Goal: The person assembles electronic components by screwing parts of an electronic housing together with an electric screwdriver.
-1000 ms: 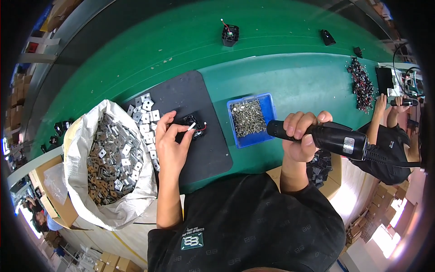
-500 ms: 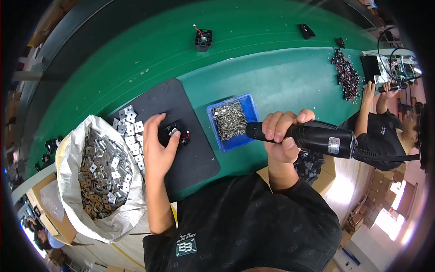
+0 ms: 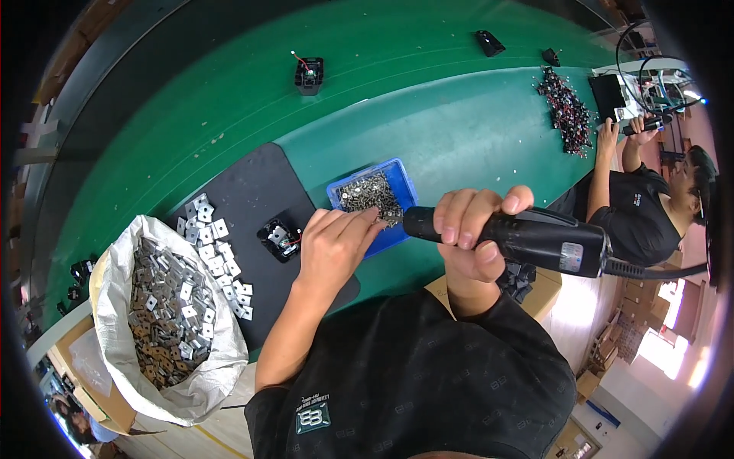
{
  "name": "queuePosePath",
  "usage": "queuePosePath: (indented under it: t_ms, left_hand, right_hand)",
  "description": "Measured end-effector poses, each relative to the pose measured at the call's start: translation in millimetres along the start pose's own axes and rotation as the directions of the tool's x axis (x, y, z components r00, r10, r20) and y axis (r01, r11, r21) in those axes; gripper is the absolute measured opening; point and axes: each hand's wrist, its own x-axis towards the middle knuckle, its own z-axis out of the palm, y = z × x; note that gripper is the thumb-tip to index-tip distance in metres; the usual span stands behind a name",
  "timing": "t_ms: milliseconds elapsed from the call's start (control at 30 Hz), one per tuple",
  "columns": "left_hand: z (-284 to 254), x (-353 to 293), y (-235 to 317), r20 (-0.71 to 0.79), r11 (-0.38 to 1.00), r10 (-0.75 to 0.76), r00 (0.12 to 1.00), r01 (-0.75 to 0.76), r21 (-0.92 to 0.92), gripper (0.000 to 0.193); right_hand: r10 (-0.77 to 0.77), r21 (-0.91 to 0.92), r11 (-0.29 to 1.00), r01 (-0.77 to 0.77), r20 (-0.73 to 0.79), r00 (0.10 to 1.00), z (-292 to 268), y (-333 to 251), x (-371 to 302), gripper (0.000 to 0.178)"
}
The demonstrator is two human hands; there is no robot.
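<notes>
Left hand at the screws, right hand around a black power screwdriver.
The left fingers bunch together over the blue bin; whether they pinch anything cannot be told. The right fingers wrap the handle. A black housing lies on the dark mat.

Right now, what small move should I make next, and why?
Probably pinch one of the small metal pieces with your left hand, if it hasn't one: its fingertips are at the blue tray, your right hand grips the black tool, and the black housing lies open on the mat.
</notes>
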Motion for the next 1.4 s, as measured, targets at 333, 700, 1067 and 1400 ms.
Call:
queuePosePath:
  t_ms: [333,700,1067,1400]
  left_hand:
    - [-1.3,0.6,-0.6,-0.034,0.996,0.045,0.998,-0.047,-0.08,0.027]
    - [-14.8,-11.4,-3.1,-0.003,0.977,0.056,0.998,-0.056,-0.205,0.024]
    - [-51.0,-37.0,-6.9,-0.05,0.993,-0.05,0.997,0.044,-0.11,0.045]
    - [-64.5,-82.6,-48.0,0.0,0.923,-0.355,0.935,0.35,0.161,0.096]
  right_hand:
    - [-0.022,0.006,1.0,0.022,0.051,0.998,9.2,-7.0,6.2,0.043]
    - [0.016,0.09,0.996,-0.024,0.091,0.996,17.1,-0.2,0.2,0.044]
    - [0.089,0.122,0.986,-0.112,0.179,0.98,47.4,23.3,-2.4,0.044]
    - [0.03,0.104,0.993,-0.053,0.206,0.978,80.5,91.9,-4.1,0.042]
